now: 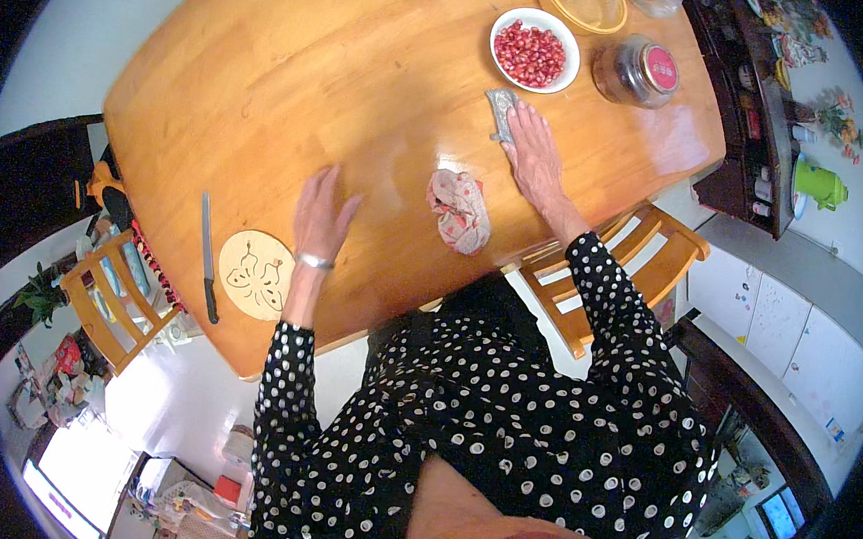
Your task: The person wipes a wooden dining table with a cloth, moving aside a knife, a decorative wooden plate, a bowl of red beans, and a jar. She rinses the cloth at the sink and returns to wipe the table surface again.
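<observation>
At the far left of the table (266,72) lies a knife (207,256), blade pointing away from the person, black handle toward the near edge. Just right of it sits a round wooden trivet (253,273) with a cut-out butterfly pattern, close to the edge.

The left hand (321,218) comes next, with a silver bangle (314,260) at the wrist. It is spread open, palm down, fingers pointing away, lying flat on or just over the bare wood. It holds nothing and is apart from the trivet.

Between the two hands lies a crumpled rag (461,209), pale with red spots, touched by neither hand.

The right hand (533,152) is also open and flat, palm down. Its fingertips press on a small folded grey cloth (501,111), which lies on the table just short of a white bowl (534,50) of red seeds. The hand pins the cloth rather than gripping it.

Right of the bowl stands a jar (636,72) with a red lid, and beyond the bowl a yellow dish (583,4).
</observation>
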The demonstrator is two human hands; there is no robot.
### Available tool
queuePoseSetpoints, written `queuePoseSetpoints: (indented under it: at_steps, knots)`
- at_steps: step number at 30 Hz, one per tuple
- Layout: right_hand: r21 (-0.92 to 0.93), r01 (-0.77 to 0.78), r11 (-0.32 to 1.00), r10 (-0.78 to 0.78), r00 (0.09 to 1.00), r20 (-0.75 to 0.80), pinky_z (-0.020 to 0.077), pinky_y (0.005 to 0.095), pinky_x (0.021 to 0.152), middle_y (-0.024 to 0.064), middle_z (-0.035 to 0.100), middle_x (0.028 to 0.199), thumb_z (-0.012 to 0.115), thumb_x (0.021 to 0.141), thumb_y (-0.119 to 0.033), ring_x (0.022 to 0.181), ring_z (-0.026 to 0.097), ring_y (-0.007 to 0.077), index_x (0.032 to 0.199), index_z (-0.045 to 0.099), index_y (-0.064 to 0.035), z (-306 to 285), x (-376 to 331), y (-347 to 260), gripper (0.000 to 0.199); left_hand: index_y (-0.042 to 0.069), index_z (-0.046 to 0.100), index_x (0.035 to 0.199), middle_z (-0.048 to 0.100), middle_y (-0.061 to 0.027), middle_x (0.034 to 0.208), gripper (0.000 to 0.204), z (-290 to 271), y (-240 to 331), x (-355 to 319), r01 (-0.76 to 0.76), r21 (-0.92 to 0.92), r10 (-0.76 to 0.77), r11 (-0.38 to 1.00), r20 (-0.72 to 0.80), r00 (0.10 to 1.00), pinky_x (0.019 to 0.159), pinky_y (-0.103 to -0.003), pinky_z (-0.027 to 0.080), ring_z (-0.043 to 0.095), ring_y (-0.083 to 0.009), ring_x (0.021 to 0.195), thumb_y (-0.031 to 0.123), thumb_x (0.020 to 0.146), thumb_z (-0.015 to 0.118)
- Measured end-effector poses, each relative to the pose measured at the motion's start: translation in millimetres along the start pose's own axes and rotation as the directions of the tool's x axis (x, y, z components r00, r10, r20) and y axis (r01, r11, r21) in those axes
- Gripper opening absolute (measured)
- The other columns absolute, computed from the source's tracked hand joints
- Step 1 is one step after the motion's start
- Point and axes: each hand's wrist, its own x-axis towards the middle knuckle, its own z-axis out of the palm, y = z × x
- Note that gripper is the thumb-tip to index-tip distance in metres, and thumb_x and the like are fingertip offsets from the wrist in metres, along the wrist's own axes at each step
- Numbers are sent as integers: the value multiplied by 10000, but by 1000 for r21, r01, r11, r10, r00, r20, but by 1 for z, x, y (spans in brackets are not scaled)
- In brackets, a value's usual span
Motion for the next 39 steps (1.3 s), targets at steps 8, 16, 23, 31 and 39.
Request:
queuePoseSetpoints:
  at_steps: [8, 16, 23, 31, 39]
  knots:
    - [50, -51, 997, 52, 999, -10, 242, 462, 1149, 198, 341, 1497, 650, 859, -211, 1397, 303, 362, 1407, 387, 3, 4, -5, -11, 645, 22, 615, 1133, 668, -252, 979, 466, 118, 112, 182, 129, -476, -85, 870, 114, 990, 815, -481, 492, 647, -401, 929, 424, 939, 482]
    - [112, -33, 993, 42, 996, -79, 226, 460, 1160, 169, 333, 1511, 649, 856, -186, 1403, 295, 353, 1425, 390, -36, 4, -8, -7, 643, -6, 670, 907, 696, -214, 912, 394, 153, 150, 228, 25, -110, -20, 994, 49, 999, 728, -434, 546, 687, -327, 815, 372, 885, 564]
    - [50, 12, 999, -7, 996, -91, 227, 492, 1153, 173, 334, 1506, 634, 877, -199, 1399, 300, 346, 1441, 387, -67, 22, -11, 5, 629, 38, 701, 827, 690, -161, 800, 335, 138, 143, 219, -289, 312, 249, 905, 161, 955, 727, -463, 546, 684, -333, 818, 362, 744, 721]
    - [47, -247, 968, 251, 944, -213, 236, 481, 1146, 195, 322, 1517, 544, 934, -270, 1411, 296, 332, 1419, 418, -40, 21, 52, -3, 552, 21, 685, 741, 680, -193, 692, 296, 57, 26, 142, 109, -128, -114, 986, -35, 993, 597, -397, 554, 682, -297, 615, 226, 895, 537]
    - [182, 176, 967, -187, 981, 47, 287, 447, 1118, 165, 443, 1434, 527, 925, -268, 1353, 375, 316, 1380, 482, -112, 1, 135, -10, 483, -90, 611, 904, 682, -150, 684, 392, -6, -58, 69, 342, -644, -484, 685, -51, 874, 547, -326, 563, 679, -225, 581, 205, 971, 362]
